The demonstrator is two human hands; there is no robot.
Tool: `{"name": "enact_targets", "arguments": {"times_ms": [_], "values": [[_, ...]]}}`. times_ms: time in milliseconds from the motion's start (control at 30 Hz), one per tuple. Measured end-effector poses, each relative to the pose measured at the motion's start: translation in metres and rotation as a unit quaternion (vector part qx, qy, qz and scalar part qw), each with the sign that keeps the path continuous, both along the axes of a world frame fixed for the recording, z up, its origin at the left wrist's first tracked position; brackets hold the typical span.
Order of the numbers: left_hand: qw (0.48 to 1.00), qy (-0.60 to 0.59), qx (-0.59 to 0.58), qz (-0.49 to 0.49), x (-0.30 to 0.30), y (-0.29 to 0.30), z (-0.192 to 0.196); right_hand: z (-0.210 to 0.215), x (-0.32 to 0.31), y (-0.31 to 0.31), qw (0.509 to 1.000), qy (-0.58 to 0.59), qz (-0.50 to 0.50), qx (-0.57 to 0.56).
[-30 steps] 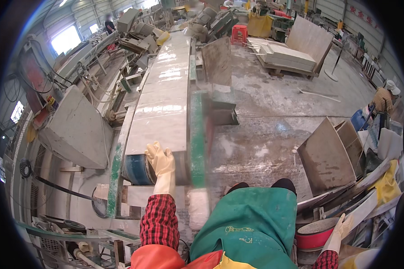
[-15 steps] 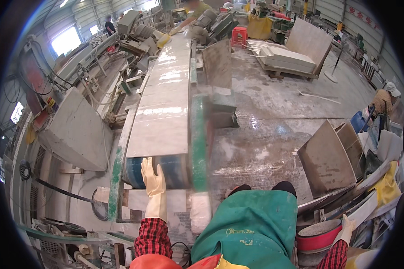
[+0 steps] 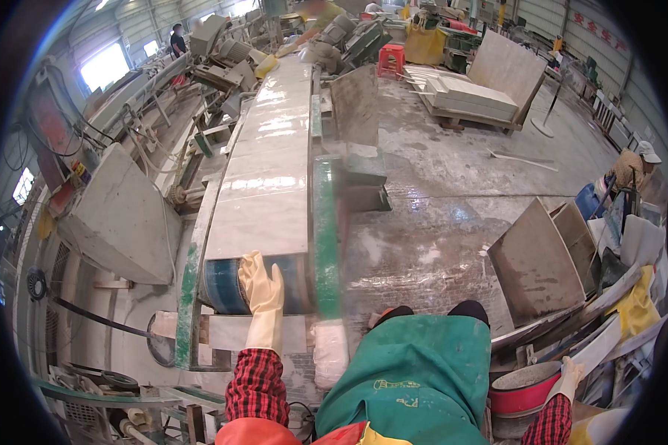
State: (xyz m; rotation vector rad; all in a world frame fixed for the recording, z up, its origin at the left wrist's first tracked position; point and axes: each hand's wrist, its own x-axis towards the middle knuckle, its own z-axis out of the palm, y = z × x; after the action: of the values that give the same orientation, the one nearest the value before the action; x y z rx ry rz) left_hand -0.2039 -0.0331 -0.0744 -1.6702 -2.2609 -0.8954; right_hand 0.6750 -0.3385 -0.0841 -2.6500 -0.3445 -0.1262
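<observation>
I stand in an industrial stone workshop, where pale slabs (image 3: 263,182) line a conveyor (image 3: 326,237), a stack (image 3: 471,98) sits on a pallet (image 3: 464,119), and machinery (image 3: 360,43) rises beyond the wet floor (image 3: 423,245).

Left hand (image 3: 262,293), centre-left of frame: cream rubber glove, smooth, wrinkled at wrist, long cuff. Right hand (image 3: 569,377), lower right: glove of matching cream colour. Sleeves: left sleeve (image 3: 256,386) red-and-black check; right sleeve (image 3: 549,423) same pattern. Lower edge, left of centre: plain orange-red cloth (image 3: 256,432) over upper arm. Apron (image 3: 423,356), lower centre: green, creased, pale smudges, small yellow print (image 3: 395,384). Yellow patch (image 3: 382,436) at bottom edge. Beyond apron: dark rounded footwear tips (image 3: 470,310).
</observation>
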Motion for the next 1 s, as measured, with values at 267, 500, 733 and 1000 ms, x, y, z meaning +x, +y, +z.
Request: {"name": "enact_targets", "arguments": {"times_ms": [267, 500, 733, 1000], "values": [[0.999, -0.033, 0.014, -0.033, 0.003, 0.008, 0.001, 0.038, 0.030, -0.025, 0.963, 0.069, 0.012, 0.260], [1.000, 0.008, 0.028, -0.008, -0.003, 0.001, -0.002, 0.165, -0.101, 0.061, 0.896, 0.177, 0.020, 0.408], [0.995, -0.089, -0.033, -0.008, -0.002, -0.004, 0.026, 0.160, -0.144, 0.201, 0.860, 0.255, 0.246, 0.368], [0.824, -0.525, 0.006, -0.214, 0.064, -0.015, 0.074, 0.166, -0.343, 0.325, 0.720, 0.347, 0.542, 0.261]]}}
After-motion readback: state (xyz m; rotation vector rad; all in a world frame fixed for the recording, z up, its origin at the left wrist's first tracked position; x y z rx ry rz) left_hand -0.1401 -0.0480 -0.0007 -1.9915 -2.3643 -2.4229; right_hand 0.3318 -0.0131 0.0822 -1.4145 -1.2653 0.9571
